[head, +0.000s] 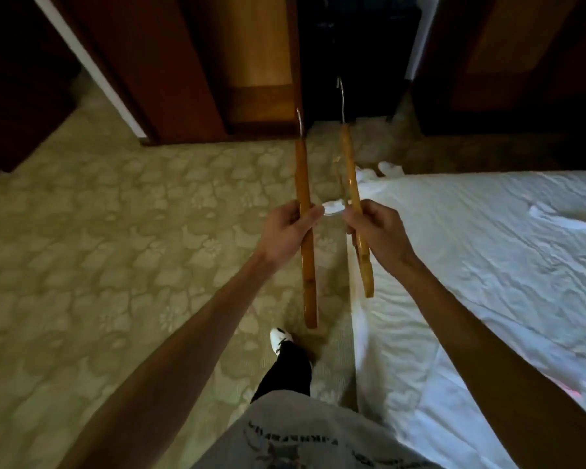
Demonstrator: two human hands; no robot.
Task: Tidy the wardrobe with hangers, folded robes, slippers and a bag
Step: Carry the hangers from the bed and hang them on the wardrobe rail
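Hangers, two wooden ones, are held out in front of you, seen edge-on, hooks pointing away toward the wardrobe (261, 59). Your left hand (290, 231) grips the left hanger (303, 211) about midway, fingers curled round the wood. Your right hand (376, 231) grips the right hanger (352, 184) the same way, lower end hanging just past the bed (487, 265) edge. Hangers are near each other but apart. Patterned carpet (115, 231) below, your white shoe (279, 338) stepping forward. Something white lies on the floor (389, 169) at the bed's far corner, too blurred to tell what.
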